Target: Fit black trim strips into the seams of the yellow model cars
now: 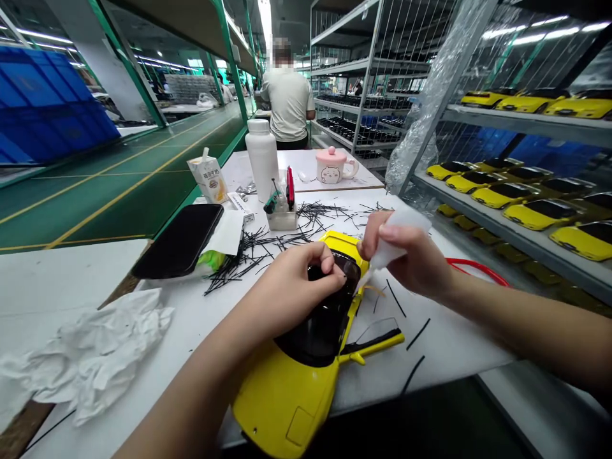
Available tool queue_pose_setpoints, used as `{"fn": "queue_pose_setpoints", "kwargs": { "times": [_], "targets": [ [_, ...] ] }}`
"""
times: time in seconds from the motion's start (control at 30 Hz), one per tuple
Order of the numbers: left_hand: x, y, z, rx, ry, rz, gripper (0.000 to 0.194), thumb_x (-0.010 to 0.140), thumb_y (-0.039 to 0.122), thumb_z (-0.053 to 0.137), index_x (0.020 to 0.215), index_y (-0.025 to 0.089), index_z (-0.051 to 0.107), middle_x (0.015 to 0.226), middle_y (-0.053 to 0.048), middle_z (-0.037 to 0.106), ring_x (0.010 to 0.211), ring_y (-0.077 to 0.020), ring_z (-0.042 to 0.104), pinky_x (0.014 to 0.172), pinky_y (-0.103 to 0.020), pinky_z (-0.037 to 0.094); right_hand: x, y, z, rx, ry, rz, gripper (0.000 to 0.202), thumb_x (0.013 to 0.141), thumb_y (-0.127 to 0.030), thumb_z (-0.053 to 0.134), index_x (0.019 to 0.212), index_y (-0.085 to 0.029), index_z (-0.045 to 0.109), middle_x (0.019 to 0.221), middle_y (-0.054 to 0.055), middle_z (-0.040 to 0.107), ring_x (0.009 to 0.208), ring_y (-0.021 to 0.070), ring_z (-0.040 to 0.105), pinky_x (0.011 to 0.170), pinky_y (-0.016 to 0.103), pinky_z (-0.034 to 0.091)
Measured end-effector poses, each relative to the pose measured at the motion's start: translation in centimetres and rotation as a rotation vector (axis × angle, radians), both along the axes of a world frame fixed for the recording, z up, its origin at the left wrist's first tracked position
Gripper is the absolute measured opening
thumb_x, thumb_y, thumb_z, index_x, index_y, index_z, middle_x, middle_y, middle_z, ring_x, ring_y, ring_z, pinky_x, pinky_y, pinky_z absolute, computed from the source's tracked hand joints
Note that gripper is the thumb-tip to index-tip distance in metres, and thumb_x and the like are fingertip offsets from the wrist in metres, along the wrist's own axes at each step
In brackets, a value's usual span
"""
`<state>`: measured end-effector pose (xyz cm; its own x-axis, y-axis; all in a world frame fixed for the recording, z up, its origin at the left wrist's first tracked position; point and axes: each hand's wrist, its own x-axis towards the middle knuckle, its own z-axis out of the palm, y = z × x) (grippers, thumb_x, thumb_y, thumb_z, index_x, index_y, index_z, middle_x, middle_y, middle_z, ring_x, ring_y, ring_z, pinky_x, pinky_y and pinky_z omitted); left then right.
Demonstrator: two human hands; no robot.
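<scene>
A yellow model car (291, 395) lies on the white table with its black roof and glass under my hands. Its yellow door (377, 346) stands swung out on the right side. My left hand (306, 280) rests over the roof, thumb and fingers pinched; a tiny dark spot shows at the fingertips, too small to name. In my right hand (411, 255) is a white squeeze bottle (389, 245), tilted so its narrow tip points down at the car's open door side. The tip's exact contact with the car cannot be made out.
Black strips (253, 245) lie scattered about. Behind them stand a small tool holder (282, 220), a white bottle (262, 159), a pink-lidded mug (331, 167) and a drink carton (208, 180). A phone (179, 239) and crumpled tissue (105, 350) lie left. Racks (507, 131) hold yellow cars. A person (288, 102) sits ahead.
</scene>
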<state>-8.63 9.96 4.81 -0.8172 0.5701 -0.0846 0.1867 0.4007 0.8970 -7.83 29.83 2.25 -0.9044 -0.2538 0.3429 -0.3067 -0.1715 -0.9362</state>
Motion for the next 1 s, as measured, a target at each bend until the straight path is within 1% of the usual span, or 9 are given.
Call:
{"fn": "queue_pose_setpoints", "kwargs": {
  "times": [0.07, 0.13, 0.23, 0.37, 0.5, 0.73, 0.87, 1.0],
  "targets": [
    [0.1, 0.1, 0.0, 0.007, -0.01, 0.005, 0.027, 0.081, 0.03, 0.061, 0.068, 0.021, 0.04, 0.08, 0.002, 0.065, 0.083, -0.0188, 0.061, 0.077, -0.03, 0.046, 0.4, 0.0, -1.2, 0.065, -0.011, 0.056, 0.034, 0.084, -0.045, 0.065, 0.066, -0.017, 0.063, 0.06, -0.001, 0.054, 0.056, 0.0102, 0.048, 0.047, 0.022, 0.031],
    [0.1, 0.2, 0.1, 0.016, -0.021, 0.022, 0.025, 0.081, 0.028, 0.061, 0.068, 0.02, 0.041, 0.078, 0.003, 0.065, 0.081, -0.0176, 0.06, 0.074, -0.029, 0.045, 1.0, 0.1, -1.8, 0.156, 0.016, 0.09, 0.034, 0.088, -0.044, 0.063, 0.068, -0.017, 0.064, 0.061, -0.001, 0.055, 0.057, 0.0107, 0.05, 0.051, 0.023, 0.035],
    [0.3, 0.4, 0.2, 0.026, -0.025, 0.044, 0.024, 0.081, 0.025, 0.06, 0.067, 0.02, 0.042, 0.074, 0.005, 0.064, 0.075, -0.0149, 0.056, 0.069, -0.026, 0.042, 1.7, 0.1, -1.9, 0.283, 0.124, 0.099, 0.032, 0.094, -0.039, 0.057, 0.071, -0.017, 0.058, 0.061, -0.002, 0.051, 0.056, 0.0095, 0.046, 0.052, 0.023, 0.036],
    [0.4, 0.5, 0.3, 0.061, -0.04, 0.033, 0.025, 0.082, 0.025, 0.061, 0.067, 0.02, 0.042, 0.073, 0.006, 0.063, 0.072, -0.0132, 0.053, 0.066, -0.024, 0.041, 2.0, -0.4, -1.7, 0.349, 0.227, 0.104, 0.03, 0.096, -0.031, 0.054, 0.07, -0.017, 0.05, 0.06, -0.004, 0.044, 0.053, 0.0071, 0.041, 0.049, 0.02, 0.033],
    [0.6, 0.6, 0.5, 0.083, -0.047, 0.03, 0.024, 0.08, 0.021, 0.06, 0.066, 0.02, 0.042, 0.072, 0.006, 0.061, 0.071, -0.012, 0.053, 0.065, -0.022, 0.04, 2.1, -0.6, -1.7, 0.374, 0.241, 0.095, 0.026, 0.096, -0.029, 0.053, 0.073, -0.018, 0.05, 0.06, -0.005, 0.043, 0.052, 0.0067, 0.041, 0.049, 0.02, 0.033],
    [0.6, 0.7, 0.4, 0.09, -0.034, 0.023, 0.024, 0.08, 0.019, 0.06, 0.065, 0.019, 0.042, 0.068, 0.007, 0.057, 0.069, -0.0106, 0.051, 0.062, -0.021, 0.037, 2.1, -0.7, -1.6, 0.366, 0.221, 0.103, 0.03, 0.095, -0.034, 0.053, 0.07, -0.018, 0.048, 0.059, -0.005, 0.042, 0.05, 0.0065, 0.04, 0.045, 0.019, 0.031],
    [0.7, 0.6, 0.3, 0.105, -0.036, 0.019, 0.025, 0.081, 0.018, 0.061, 0.066, 0.019, 0.042, 0.069, 0.008, 0.058, 0.07, -0.0095, 0.053, 0.065, -0.02, 0.039, 2.1, -0.8, -1.6, 0.355, 0.24, 0.107, 0.027, 0.094, -0.03, 0.054, 0.071, -0.018, 0.048, 0.057, -0.005, 0.041, 0.049, 0.0057, 0.039, 0.044, 0.018, 0.03],
    [0.8, 0.6, 0.3, 0.108, -0.04, 0.013, 0.026, 0.082, 0.019, 0.062, 0.066, 0.019, 0.042, 0.069, 0.008, 0.059, 0.071, -0.0094, 0.054, 0.066, -0.019, 0.04, 2.2, -0.8, -1.5, 0.353, 0.273, 0.093, 0.028, 0.095, -0.028, 0.054, 0.069, -0.017, 0.047, 0.059, -0.005, 0.043, 0.051, 0.0053, 0.04, 0.046, 0.018, 0.031]
  ]
}}
